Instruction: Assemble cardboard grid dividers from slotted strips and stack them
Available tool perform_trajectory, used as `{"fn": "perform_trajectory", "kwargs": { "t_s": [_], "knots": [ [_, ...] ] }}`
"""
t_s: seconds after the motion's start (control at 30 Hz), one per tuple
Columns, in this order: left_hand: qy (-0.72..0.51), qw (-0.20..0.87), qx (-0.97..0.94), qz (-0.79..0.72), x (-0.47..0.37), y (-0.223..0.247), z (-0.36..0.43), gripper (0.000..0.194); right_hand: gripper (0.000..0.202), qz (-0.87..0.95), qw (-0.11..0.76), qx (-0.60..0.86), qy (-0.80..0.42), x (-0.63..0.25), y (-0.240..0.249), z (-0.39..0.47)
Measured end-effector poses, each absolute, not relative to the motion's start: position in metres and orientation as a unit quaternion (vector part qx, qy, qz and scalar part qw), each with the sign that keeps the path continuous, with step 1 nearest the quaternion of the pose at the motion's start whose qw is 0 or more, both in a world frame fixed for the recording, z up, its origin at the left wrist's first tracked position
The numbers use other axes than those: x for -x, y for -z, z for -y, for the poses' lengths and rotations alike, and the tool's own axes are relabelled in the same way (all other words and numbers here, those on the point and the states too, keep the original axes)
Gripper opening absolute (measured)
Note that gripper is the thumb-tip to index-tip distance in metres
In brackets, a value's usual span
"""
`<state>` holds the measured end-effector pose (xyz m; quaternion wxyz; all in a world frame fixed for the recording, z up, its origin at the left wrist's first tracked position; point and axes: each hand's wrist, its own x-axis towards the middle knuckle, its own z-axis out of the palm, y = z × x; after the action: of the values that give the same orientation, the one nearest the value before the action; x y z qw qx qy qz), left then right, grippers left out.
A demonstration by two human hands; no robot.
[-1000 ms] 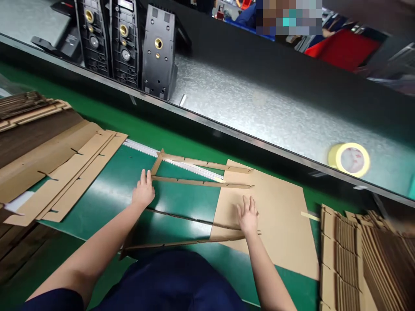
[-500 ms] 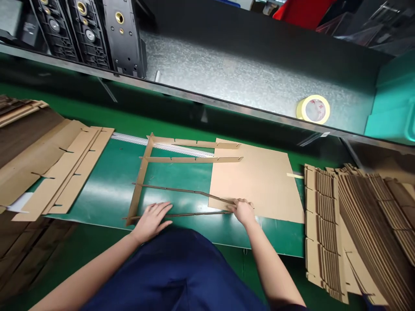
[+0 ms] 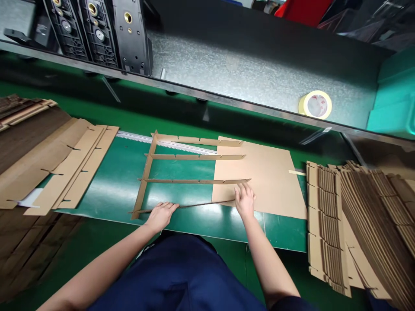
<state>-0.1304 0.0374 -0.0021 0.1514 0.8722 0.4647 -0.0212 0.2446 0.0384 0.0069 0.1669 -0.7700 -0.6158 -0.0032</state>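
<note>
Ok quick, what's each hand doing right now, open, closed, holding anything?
Left hand: open, fingers resting on the nearest cardboard strip.
Right hand: open, fingertips pressing the flat cardboard sheet.

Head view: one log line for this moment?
left hand: on nearest divider strip | right hand: on strip's right end, over cardboard sheet

Your right hand [image 3: 244, 201] moved up from the nearest divider strip [image 3: 181, 206] onto the third strip [image 3: 194, 181], now straight and parallel to the far ones. Left hand [image 3: 160, 216] shifted right along the nearest strip.
</note>
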Motion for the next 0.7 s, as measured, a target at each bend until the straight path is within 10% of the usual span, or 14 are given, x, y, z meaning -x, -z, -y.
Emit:
{"fn": "perform_trajectory", "kwargs": {
  "t_s": [0.7],
  "knots": [
    [0.048,0.225,-0.884,-0.408,0.124,-0.015,-0.048,0.047,0.052,0.580,0.009,0.813,0.052,-0.183,-0.005,0.025]
  ]
}}
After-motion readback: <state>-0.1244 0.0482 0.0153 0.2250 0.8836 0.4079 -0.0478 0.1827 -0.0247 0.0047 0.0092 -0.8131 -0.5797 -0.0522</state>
